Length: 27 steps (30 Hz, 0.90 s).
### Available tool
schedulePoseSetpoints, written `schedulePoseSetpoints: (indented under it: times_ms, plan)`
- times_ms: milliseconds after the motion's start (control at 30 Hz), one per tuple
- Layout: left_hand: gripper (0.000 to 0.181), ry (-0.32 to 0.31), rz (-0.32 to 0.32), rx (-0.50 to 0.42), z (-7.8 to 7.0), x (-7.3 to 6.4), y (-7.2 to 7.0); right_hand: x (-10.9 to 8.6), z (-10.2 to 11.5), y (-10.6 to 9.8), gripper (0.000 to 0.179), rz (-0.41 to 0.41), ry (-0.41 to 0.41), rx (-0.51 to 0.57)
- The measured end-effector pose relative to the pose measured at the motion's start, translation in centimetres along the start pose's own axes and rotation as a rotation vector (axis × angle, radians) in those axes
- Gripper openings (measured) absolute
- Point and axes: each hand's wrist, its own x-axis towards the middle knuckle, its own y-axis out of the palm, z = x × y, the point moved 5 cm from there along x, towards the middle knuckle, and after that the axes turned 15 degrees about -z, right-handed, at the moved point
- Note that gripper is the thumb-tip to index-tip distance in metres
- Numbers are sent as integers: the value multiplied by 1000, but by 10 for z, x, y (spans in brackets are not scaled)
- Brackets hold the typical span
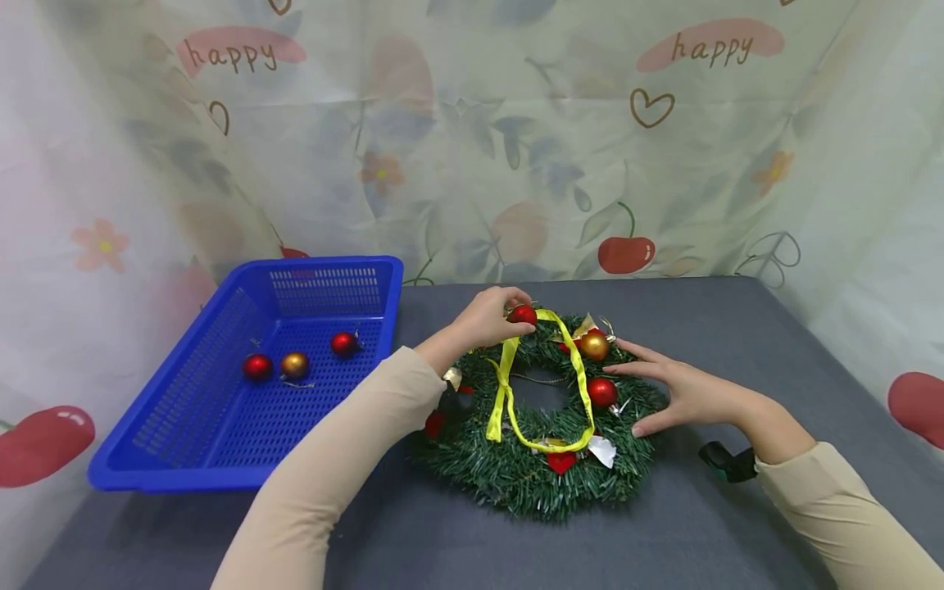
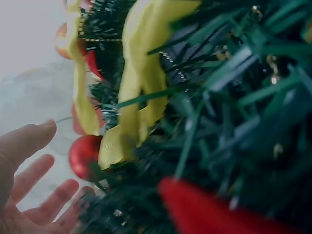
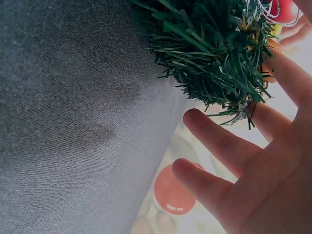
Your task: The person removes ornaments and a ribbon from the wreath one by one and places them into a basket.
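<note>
A green wreath lies on the table, with a yellow ribbon looped over it. My left hand is at the wreath's far side, fingers and thumb around a red ball. The left wrist view shows those fingers spread apart, with the red ball just beyond the fingertips. My right hand reaches over the wreath's right side with fingers spread, close to a gold ball and another red ball. In the right wrist view its fingers lie along the green needles.
A blue plastic basket stands left of the wreath, holding two red balls and one gold ball. A grey cloth covers the table. Patterned curtains hang behind and at both sides.
</note>
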Motion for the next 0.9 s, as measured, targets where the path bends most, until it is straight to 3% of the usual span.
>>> schedulePoseSetpoints:
  times_ms: [233, 433, 900]
  plan:
    - [49, 30, -9, 52, 2, 4, 14, 0, 0, 0, 71, 3, 4, 1]
    - [44, 13, -54, 73, 6, 5, 21, 0, -1, 0, 71, 4, 2, 8]
    - [39, -6, -63, 4, 2, 2, 7, 0, -1, 0, 71, -2, 1, -4]
